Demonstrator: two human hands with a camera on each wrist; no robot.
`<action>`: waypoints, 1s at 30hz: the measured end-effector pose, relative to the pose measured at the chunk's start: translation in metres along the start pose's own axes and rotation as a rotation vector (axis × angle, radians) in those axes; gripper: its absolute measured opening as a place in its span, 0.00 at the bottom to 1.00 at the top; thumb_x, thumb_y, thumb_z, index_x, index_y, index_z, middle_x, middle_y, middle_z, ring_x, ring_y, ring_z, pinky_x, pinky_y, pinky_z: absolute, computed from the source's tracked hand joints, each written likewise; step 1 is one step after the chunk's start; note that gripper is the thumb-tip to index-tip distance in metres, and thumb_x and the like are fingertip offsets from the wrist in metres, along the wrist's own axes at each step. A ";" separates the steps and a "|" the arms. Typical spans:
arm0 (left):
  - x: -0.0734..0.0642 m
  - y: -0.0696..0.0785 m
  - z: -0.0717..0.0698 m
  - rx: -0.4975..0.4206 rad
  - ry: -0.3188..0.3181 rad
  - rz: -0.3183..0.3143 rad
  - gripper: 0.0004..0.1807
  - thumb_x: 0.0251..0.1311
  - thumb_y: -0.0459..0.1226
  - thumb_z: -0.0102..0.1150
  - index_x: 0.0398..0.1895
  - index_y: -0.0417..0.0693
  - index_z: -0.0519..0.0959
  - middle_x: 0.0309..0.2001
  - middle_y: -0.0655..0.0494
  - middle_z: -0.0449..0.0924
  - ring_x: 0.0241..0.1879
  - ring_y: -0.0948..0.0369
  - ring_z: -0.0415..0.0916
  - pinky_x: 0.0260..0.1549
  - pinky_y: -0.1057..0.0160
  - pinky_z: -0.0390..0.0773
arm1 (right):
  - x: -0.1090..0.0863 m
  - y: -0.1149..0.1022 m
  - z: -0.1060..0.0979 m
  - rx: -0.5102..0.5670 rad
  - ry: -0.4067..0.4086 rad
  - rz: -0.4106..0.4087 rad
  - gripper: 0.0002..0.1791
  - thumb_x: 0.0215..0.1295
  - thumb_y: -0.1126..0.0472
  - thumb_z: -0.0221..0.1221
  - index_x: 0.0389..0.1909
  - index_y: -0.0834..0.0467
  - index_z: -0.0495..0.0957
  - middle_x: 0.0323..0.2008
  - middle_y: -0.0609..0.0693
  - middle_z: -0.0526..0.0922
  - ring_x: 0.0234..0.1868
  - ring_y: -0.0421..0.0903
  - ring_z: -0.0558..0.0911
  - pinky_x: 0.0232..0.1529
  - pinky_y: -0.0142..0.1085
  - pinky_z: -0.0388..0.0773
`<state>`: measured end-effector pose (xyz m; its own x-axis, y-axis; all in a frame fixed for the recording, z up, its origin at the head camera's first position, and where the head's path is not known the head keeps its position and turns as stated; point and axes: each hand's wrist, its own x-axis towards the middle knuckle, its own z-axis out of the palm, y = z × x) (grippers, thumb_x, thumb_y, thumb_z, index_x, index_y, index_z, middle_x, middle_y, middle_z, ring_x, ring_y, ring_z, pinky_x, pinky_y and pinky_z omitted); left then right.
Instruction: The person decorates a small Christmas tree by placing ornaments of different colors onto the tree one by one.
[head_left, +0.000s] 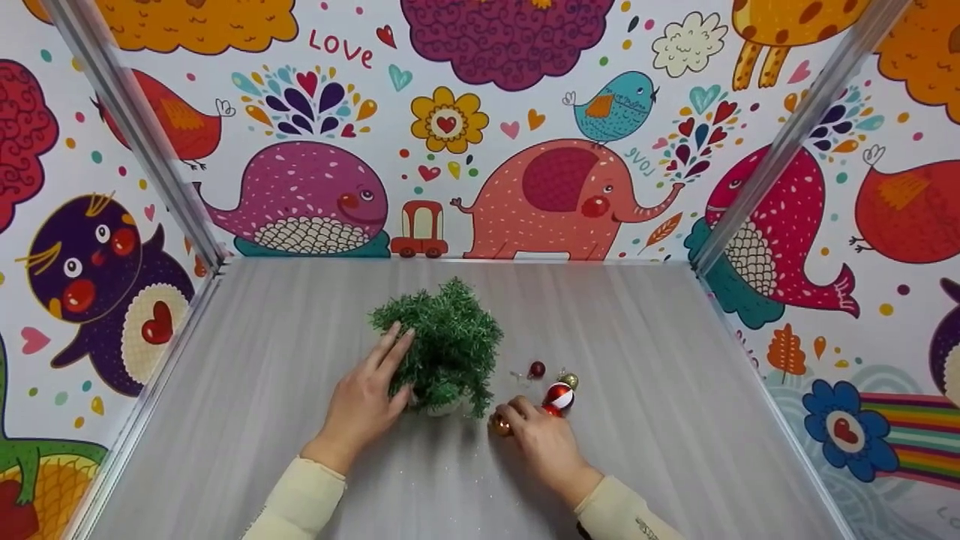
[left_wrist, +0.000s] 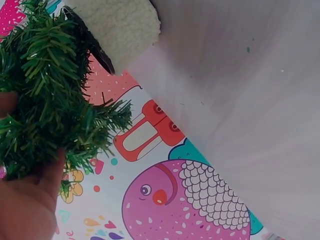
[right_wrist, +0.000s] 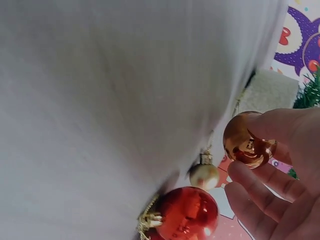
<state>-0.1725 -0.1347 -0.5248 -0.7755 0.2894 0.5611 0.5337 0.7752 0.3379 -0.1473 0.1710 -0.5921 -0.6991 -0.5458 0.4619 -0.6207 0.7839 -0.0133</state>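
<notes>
A small artificial Christmas tree [head_left: 450,330] with bushy green branches stands in the middle of the table. Its fuzzy white base [left_wrist: 120,30] shows in the left wrist view. My left hand [head_left: 364,401] holds the tree from its left side, fingers and thumb among the branches. Just right of the tree, my right hand [head_left: 544,442] pinches a shiny gold bauble [right_wrist: 245,142] between thumb and fingers, close over the table. Beyond that hand lie a red bauble [right_wrist: 187,215], a red and white bauble [head_left: 561,396], a small pale gold bauble [head_left: 571,381] and a dark red bauble [head_left: 537,369].
The grey table [head_left: 637,322] is bounded by walls with cartoon animals, including a pink elephant [head_left: 555,202] at the back. Metal frame posts [head_left: 142,142] rise at the rear corners. Tiny glitter specks dot the tabletop near the front.
</notes>
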 end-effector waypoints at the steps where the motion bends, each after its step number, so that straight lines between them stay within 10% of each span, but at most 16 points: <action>1: 0.000 0.000 0.000 0.001 0.002 0.002 0.49 0.50 0.33 0.74 0.77 0.55 0.61 0.74 0.50 0.61 0.30 0.56 0.77 0.19 0.62 0.71 | -0.001 0.000 -0.002 0.010 0.006 0.002 0.28 0.42 0.74 0.70 0.48 0.55 0.81 0.43 0.50 0.80 0.33 0.48 0.83 0.25 0.41 0.81; 30: 0.001 -0.001 0.001 -0.014 0.025 0.025 0.50 0.48 0.31 0.75 0.77 0.52 0.61 0.73 0.46 0.62 0.26 0.57 0.71 0.17 0.64 0.67 | 0.006 -0.016 -0.062 0.173 0.159 0.084 0.25 0.49 0.56 0.73 0.51 0.49 0.81 0.48 0.41 0.78 0.35 0.38 0.82 0.25 0.35 0.80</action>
<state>-0.1739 -0.1342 -0.5254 -0.7533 0.2948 0.5880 0.5578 0.7599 0.3337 -0.1196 0.1741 -0.5340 -0.6945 -0.4170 0.5863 -0.6240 0.7548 -0.2024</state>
